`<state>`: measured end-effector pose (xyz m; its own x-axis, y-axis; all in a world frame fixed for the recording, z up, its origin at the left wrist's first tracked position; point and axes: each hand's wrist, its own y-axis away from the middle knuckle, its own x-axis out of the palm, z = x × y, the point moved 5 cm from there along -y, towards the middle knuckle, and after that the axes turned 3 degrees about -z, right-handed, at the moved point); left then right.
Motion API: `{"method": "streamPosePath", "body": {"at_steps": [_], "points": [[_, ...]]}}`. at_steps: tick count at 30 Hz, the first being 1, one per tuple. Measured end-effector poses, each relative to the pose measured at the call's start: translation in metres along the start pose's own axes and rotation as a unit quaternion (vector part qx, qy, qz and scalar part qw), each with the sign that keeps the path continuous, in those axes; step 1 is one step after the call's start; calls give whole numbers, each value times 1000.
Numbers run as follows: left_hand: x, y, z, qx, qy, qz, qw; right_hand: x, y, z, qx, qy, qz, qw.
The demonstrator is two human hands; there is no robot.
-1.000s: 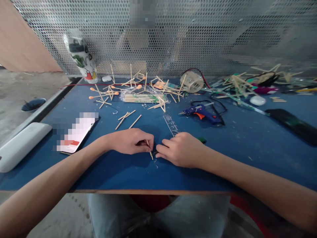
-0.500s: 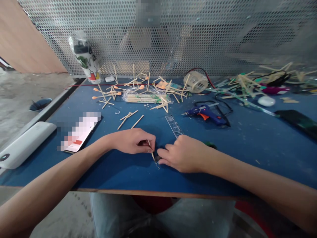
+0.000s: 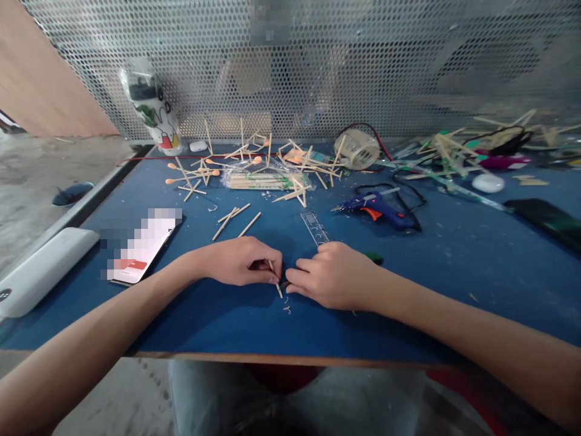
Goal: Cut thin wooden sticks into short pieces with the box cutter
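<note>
My left hand (image 3: pixel 245 260) pinches a short, thin wooden stick (image 3: pixel 278 290), its lower end pointing down at the blue tabletop. Facing it, my right hand (image 3: pixel 331 275) is closed around a knife; its dark blade (image 3: pixel 284 284) pokes out between the fingertips, close beside the stick. A green piece (image 3: pixel 374 258), seemingly the knife's handle end, shows behind that hand. Curled wood shavings (image 3: pixel 287 309) lie just below the stick's tip. Past my right knuckles lies a clear ruler (image 3: pixel 315 227), partly covered by the hand. Several loose sticks (image 3: pixel 231 221) rest beyond my left hand.
A blue glue gun (image 3: pixel 379 209) with its cord lies right of centre. Stick structures (image 3: pixel 293 191) and a bagged stick bundle (image 3: pixel 258 180) stand farther back, near a clear jar (image 3: pixel 358 150). At left are a phone (image 3: pixel 147 245), a white case (image 3: pixel 49 269) and a bottle (image 3: pixel 157 115).
The knife blade has shifted slightly up and away from the stick's tip, and shavings now lie loose on the table. The whole view has shifted slightly.
</note>
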<state>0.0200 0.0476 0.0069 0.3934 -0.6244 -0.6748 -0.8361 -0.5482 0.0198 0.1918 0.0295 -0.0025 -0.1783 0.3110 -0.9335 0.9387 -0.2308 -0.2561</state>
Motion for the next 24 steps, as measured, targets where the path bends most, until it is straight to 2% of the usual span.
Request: {"method": "streamPosePath", "body": {"at_steps": [7,12,16,20,24], "points": [[-1,0,-2,8,-10,-5,1000,-9,-1,12,51,27,69,996],[0,2,-1,16,-10,-11,1000,-11,-5,22,46,22,109,993],[0,4,0,24,-19,-19,999,-7,-4,14,36,0,121,992],[-1,5,1,31,-35,-22,999,-4,-1,2,-8,-28,102,994],[-1,5,2,36,-45,-25,998,-2,-2,-2,-4,-14,56,998]]}}
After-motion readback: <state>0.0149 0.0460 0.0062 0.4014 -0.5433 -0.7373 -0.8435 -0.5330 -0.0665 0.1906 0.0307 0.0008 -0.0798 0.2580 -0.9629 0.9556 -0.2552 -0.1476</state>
